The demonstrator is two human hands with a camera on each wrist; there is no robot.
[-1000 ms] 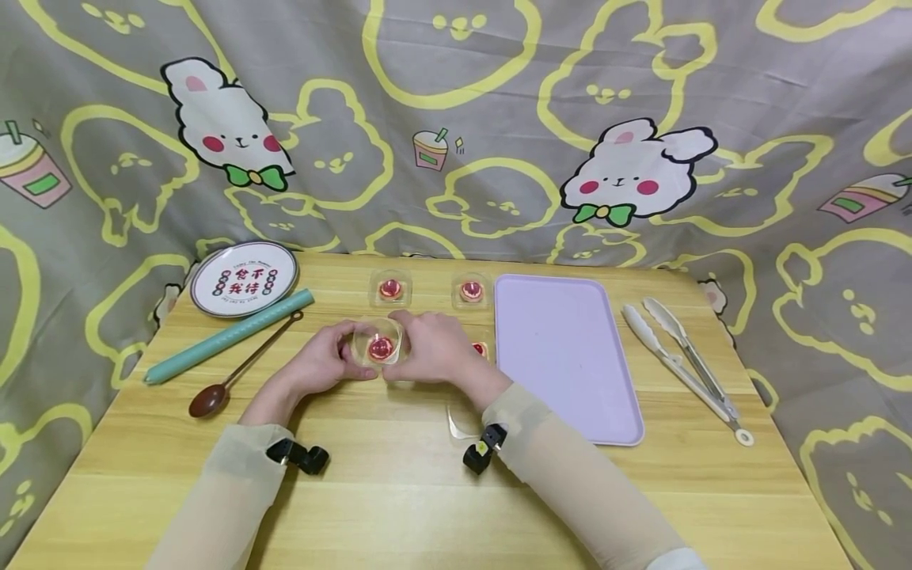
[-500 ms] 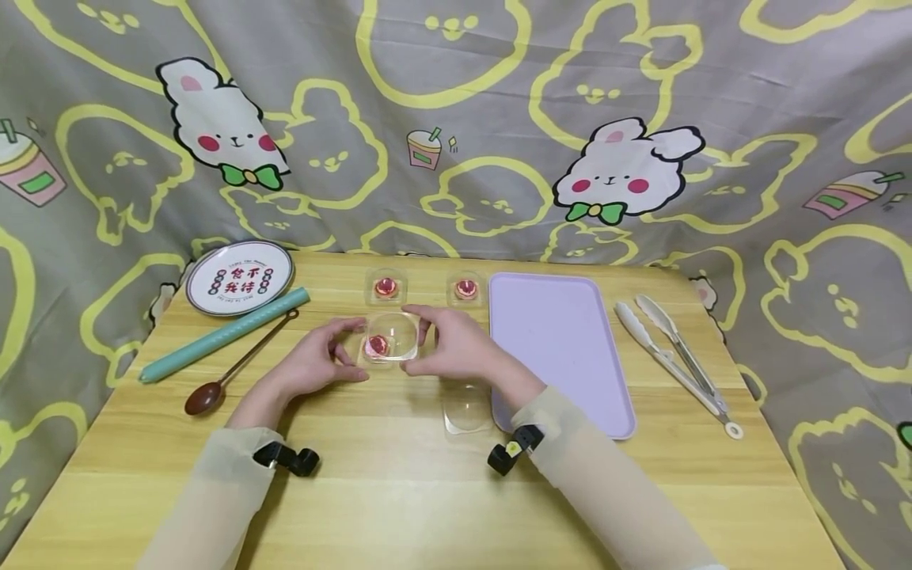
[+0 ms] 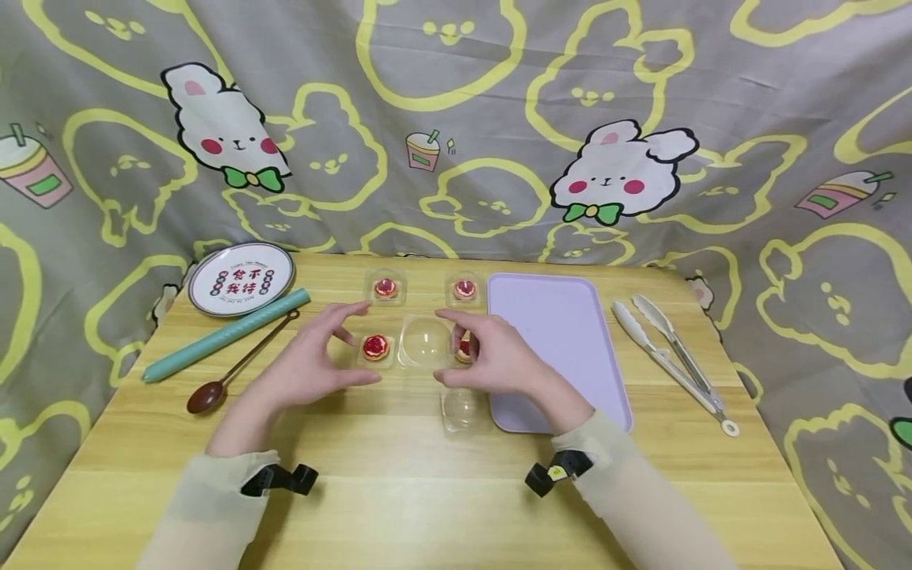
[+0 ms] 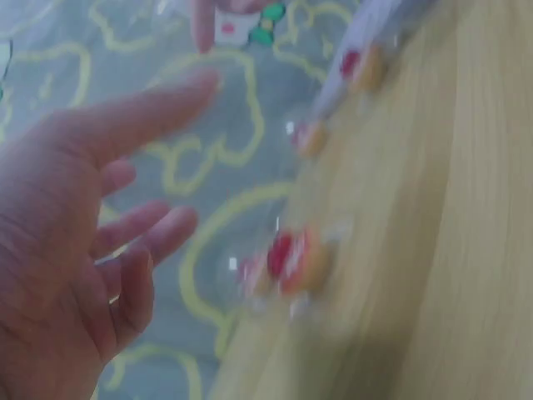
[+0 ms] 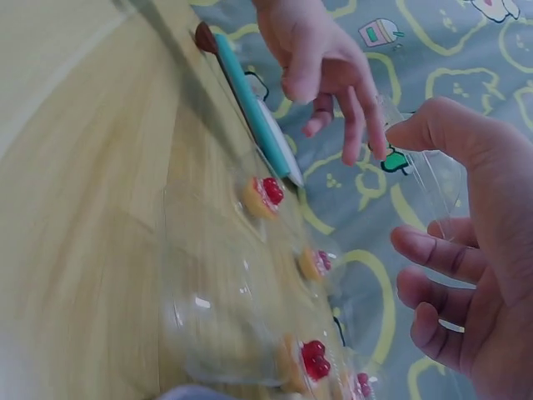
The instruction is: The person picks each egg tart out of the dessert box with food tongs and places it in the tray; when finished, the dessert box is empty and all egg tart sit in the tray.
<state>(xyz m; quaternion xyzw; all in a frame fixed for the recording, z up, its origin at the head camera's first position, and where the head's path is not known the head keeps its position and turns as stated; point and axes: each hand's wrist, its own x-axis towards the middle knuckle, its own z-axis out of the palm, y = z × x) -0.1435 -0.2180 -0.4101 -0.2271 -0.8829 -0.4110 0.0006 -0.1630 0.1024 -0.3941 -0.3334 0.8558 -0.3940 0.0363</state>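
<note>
My right hand [image 3: 495,352] pinches a clear plastic lid [image 3: 422,344] by its edge, between thumb and fingers. The right wrist view shows the lid [image 5: 437,187] tilted and held above the table. To its left, a red-topped tart [image 3: 375,347] sits uncovered in its clear base. My left hand [image 3: 313,356] is beside that tart, fingers spread and holding nothing. Another tart [image 3: 464,349] is partly hidden behind my right hand's fingers. Behind them stand two more tarts in clear boxes, a left one [image 3: 385,288] and a right one [image 3: 465,290].
A second clear lid [image 3: 461,412] lies on the table by the purple tray [image 3: 556,348]. Tongs [image 3: 673,360] lie right of the tray. At the left are a plate [image 3: 242,305], a teal rolling pin [image 3: 226,336] and a brown spoon [image 3: 207,397]. A patterned curtain [image 3: 477,237] hangs behind.
The lid has come off the front-left tart and moved right in my right hand. My left hand has let go and drawn back slightly to the left.
</note>
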